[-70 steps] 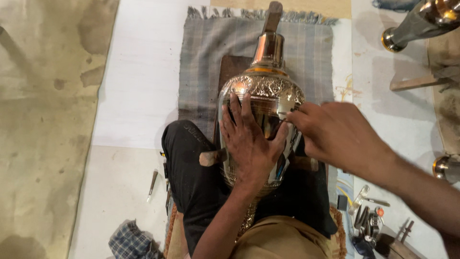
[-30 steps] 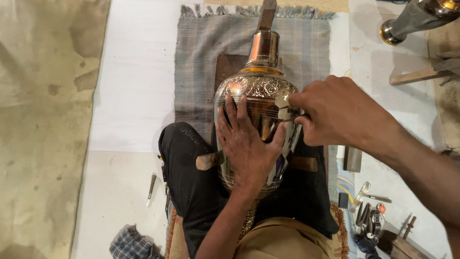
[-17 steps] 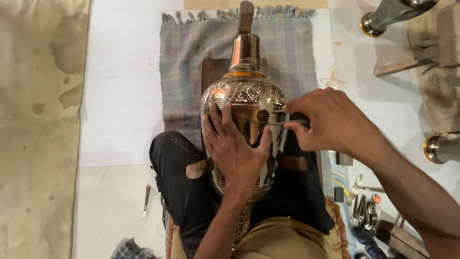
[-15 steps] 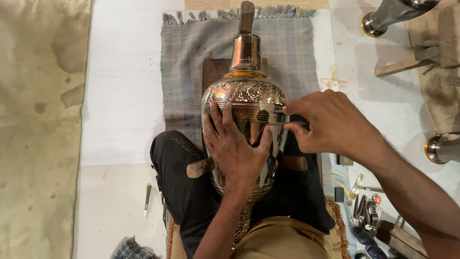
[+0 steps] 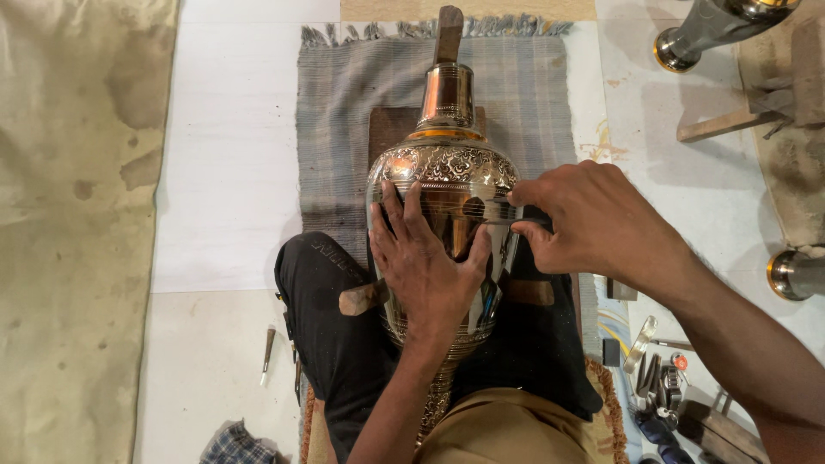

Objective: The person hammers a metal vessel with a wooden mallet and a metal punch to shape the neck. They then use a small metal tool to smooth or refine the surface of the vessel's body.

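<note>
The vase, an engraved metal one with a copper neck, lies on its side across the person's lap, neck pointing away over a grey mat on the floor. It seems to rest on a wooden bar that sticks out on both sides under the belly.

The left hand lies flat on the polished belly, fingers spread and thumb out to the right, pressing the vase down. The right hand is closed in a pinch on a thin metal tool, whose tip meets the surface just below the engraved band. What kind of tip it has is too small to tell.

To do this step well, I judge that 3 things matter:

1. Hold: the left hand should bear down firmly, since a round polished body on a narrow bar will roll at any sideways push.
2. Stroke: short, light passes are safer than a long one; the tool point sits near the left thumb, and a slip on smooth metal would run toward it.
3. Turning: better to rotate the vase under the tool than to stretch the right wrist round the curve, so the line stays even with the band above.

More tools lie on the floor at the right, near the right forearm.
</note>
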